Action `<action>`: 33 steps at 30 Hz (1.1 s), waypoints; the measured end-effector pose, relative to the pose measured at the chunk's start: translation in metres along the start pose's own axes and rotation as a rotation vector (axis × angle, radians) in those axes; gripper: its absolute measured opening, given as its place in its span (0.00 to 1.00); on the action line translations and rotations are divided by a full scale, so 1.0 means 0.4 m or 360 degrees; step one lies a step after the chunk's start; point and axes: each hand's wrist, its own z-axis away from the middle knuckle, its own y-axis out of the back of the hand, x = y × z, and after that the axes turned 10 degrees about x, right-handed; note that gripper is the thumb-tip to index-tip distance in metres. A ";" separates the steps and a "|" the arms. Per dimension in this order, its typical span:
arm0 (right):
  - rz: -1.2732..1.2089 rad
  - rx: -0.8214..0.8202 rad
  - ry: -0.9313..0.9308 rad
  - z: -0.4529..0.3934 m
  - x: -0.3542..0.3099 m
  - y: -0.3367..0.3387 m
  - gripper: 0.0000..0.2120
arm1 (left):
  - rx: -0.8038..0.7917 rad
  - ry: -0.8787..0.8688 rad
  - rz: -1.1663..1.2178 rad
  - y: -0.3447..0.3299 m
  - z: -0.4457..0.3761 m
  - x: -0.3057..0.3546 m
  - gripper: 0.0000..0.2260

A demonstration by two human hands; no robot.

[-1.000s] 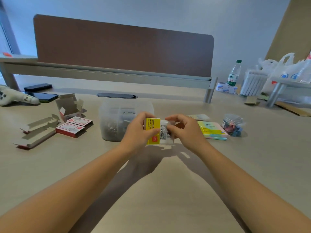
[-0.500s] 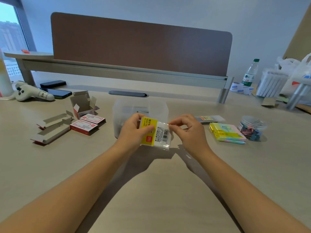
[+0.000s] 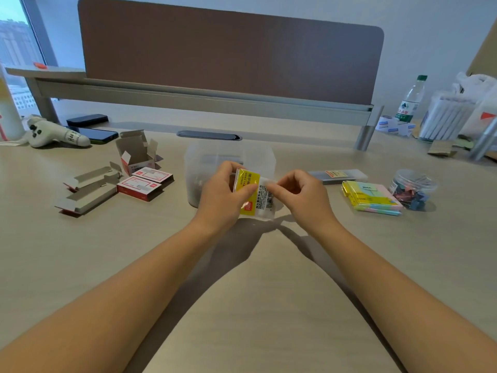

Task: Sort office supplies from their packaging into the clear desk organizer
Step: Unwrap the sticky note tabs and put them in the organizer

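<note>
**Both hands on a small yellow-and-clear packet**

A person holds a small flat packet (image 3: 254, 193) above the middle of the tabletop (image 3: 80, 251), just in front of the clear desk organizer (image 3: 231, 157). The packet is a see-through plastic sleeve with a yellow printed panel on its left part, a small red mark low on that panel, and a white label with a barcode on its right part. What is inside I cannot make out. The left hand (image 3: 222, 196) grips the packet's left side, its thumb laid across the yellow panel. The right hand (image 3: 301, 196) pinches the packet's upper right edge between thumb and forefinger, the other fingers curled in.

The organizer is one translucent box standing toward the far edge; something dark and small lies in its left part, too blurred to name.

Toward the left edge lie two closed red-and-white boxes (image 3: 145, 181) touching each other, one opened upright carton (image 3: 135, 153) behind them, and two flattened empty sleeves (image 3: 88, 189). Toward the right edge lie one stack of pastel sticky notes (image 3: 372, 197), one round clear tub of coloured binder clips (image 3: 412, 188), and one long flat clear case (image 3: 338, 175). Two dark phones (image 3: 91, 127) lie near the far left corner.
</note>
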 end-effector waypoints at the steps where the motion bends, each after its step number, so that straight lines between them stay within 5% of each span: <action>1: 0.0021 0.0012 -0.0015 -0.001 0.001 -0.001 0.08 | -0.0002 -0.0022 -0.0022 -0.001 0.000 0.000 0.08; 17: -0.0286 0.0032 -0.0262 -0.009 0.004 0.012 0.14 | 0.0028 0.0220 0.0101 0.020 -0.017 0.002 0.08; 27: 0.0000 0.0096 -0.0005 -0.004 -0.006 0.017 0.15 | 0.0076 0.0419 0.0306 0.038 -0.027 0.008 0.07; 30: -0.0053 -0.0033 -0.0085 -0.002 -0.020 0.019 0.05 | 0.0110 0.0444 0.0315 0.042 -0.029 0.012 0.08; 33: -0.0186 -0.0214 -0.0294 -0.005 -0.036 0.017 0.05 | 0.0039 0.0447 0.0327 0.043 -0.026 0.014 0.07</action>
